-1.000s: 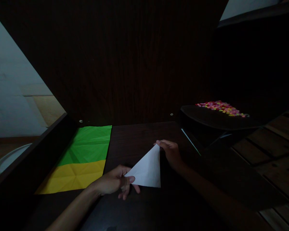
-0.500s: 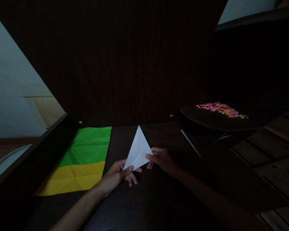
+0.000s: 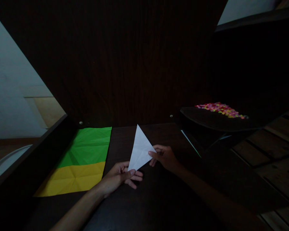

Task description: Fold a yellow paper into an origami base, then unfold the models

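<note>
A white sheet of paper folded into a triangle (image 3: 141,146) is held between my two hands, one corner pointing away from me. My left hand (image 3: 120,175) pinches its lower left corner, thumb on top and fingers underneath. At the right corner, my right hand (image 3: 164,157) grips the paper with its thumb on top and its fingers behind. Faint creases run across the paper's face. To the left on the dark surface lies a creased green sheet (image 3: 91,144), with a yellow sheet or part (image 3: 78,178) along its near side.
A dark wooden panel (image 3: 135,64) rises behind the table (image 3: 125,208). Pink, red and yellow small pieces (image 3: 220,109) lie on a raised dark ledge at right. Below it is a thin pale strip (image 3: 190,142). A dark side board (image 3: 48,144) borders the left.
The folded paper has shifted slightly right and turned a little, its right side rising. Both hands have moved with it, still holding its corners.
</note>
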Motion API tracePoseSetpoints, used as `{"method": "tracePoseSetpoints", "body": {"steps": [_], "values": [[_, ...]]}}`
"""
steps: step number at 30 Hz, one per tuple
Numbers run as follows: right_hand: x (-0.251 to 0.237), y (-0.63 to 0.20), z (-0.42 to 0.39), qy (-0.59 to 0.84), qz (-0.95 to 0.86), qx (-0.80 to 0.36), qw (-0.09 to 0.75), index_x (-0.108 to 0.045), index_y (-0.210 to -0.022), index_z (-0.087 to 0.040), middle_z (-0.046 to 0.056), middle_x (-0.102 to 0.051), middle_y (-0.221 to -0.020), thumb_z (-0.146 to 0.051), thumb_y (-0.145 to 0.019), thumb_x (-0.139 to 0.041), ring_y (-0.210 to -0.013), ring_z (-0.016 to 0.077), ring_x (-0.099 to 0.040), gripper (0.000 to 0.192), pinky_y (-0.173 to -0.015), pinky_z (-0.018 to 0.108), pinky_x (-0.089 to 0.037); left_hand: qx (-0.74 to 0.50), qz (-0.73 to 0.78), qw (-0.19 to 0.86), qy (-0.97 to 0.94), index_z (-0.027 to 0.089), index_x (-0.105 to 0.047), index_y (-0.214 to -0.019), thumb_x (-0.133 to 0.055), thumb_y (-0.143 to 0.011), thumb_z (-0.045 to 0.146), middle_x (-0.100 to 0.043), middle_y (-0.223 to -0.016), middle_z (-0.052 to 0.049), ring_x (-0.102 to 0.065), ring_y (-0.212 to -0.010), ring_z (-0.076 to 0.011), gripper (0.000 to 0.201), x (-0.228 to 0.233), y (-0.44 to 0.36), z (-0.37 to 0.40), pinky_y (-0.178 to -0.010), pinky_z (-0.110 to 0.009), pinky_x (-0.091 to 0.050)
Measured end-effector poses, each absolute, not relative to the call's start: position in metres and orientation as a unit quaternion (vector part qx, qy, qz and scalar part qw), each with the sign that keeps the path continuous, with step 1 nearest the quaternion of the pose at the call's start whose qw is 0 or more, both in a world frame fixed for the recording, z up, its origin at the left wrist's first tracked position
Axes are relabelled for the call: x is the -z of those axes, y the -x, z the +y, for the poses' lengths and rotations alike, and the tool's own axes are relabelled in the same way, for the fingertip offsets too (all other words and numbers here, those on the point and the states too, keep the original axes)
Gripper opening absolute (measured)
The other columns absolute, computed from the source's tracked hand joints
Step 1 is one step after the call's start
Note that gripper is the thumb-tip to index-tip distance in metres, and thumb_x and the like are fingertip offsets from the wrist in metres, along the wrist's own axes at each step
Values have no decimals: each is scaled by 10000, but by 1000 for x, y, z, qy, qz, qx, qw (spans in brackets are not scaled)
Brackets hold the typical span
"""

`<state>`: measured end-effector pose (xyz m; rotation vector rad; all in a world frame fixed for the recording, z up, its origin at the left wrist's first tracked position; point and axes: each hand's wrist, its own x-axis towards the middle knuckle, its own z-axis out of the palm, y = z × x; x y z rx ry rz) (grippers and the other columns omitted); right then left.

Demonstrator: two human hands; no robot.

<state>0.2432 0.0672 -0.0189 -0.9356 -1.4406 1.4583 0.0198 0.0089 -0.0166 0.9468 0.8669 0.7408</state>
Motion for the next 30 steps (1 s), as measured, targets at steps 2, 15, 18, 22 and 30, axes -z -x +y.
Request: {"method": "tracePoseSetpoints", "body": {"steps": [2, 15, 18, 22, 30], "values": [[19, -244, 67, 378, -582, -577, 431, -657, -800, -132, 10, -668, -531, -446, -737, -728, -431, 172, -648, 328, -419, 267, -534, -336, 395, 741, -426, 106, -670, -1085, -776, -762, 343, -739, -993, -173, -716, -890, -276, 414, 16, -19, 9, -611, -297, -578], [21, -245, 66, 401, -644, -491, 427, -715, -907, -138, -8, -630, -552, -418, -812, -642, -371, 99, -546, 305, -362, 195, -414, -349, 367, 773, -382, 103, -643, -1135, -768, -777, 197, -741, -1025, -189, -724, -913, -272, 391, 14, -15, 8, -666, -302, -592], [23, -246, 66, 413, -660, -469, 417, -737, -961, -143, -10, -615, -550, -410, -832, -621, -368, 84, -505, 319, -363, 187, -375, -350, 356, 786, -365, 101, -634, -1139, -746, -777, 140, -739, -1035, -191, -727, -910, -269, 381, 13, -14, 9, -683, -308, -594], [22, -246, 66, 415, -671, -462, 406, -745, -1041, -150, -14, -587, -556, -402, -846, -598, -380, 72, -459, 351, -379, 190, -346, -345, 337, 806, -344, 113, -608, -1175, -699, -740, 28, -738, -1043, -191, -729, -912, -281, 453, 14, -13, 10, -699, -325, -595], [28, -248, 68, 356, -731, -429, 394, -715, -1136, -216, -30, -513, -628, -367, -907, -531, -431, 62, -416, 330, -445, 200, -351, -360, 369, 790, -331, 78, -586, -1145, -640, -863, 152, -726, -1049, -228, -747, -776, -243, 297, 9, -17, 11, -702, -334, -587]]}}
